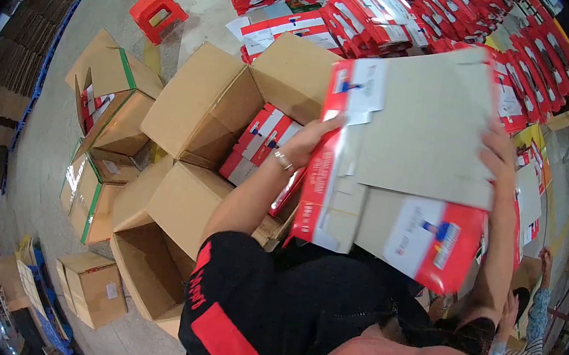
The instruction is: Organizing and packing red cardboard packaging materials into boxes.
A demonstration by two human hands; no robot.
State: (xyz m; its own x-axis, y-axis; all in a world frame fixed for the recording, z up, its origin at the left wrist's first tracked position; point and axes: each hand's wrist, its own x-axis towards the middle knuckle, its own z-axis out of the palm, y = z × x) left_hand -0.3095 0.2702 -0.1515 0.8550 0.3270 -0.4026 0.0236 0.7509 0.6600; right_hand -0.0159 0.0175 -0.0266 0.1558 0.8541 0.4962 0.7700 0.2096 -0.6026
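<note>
Between my two hands is a flattened red-and-white carton [431,124] with a plain grey-beige face and printed flaps; whether it is one sheet or several stacked cannot be told. My left hand [311,142] grips its left edge, thumb showing on the near side. On the opposite edge, my right hand [501,156] holds on, its fingers slightly blurred. Left of my left forearm stands an open brown cardboard box [198,101], with flaps up and red-and-white packages [264,137] inside. Part of this box is hidden behind my arm.
Piles of flat red-and-white cartons [373,19] spread across the back. A red stool [157,16] stands back left. Brown boxes with green tape [117,74] and another open box [148,267] are on my left. Another person's patterned sleeve [537,318] shows lower right.
</note>
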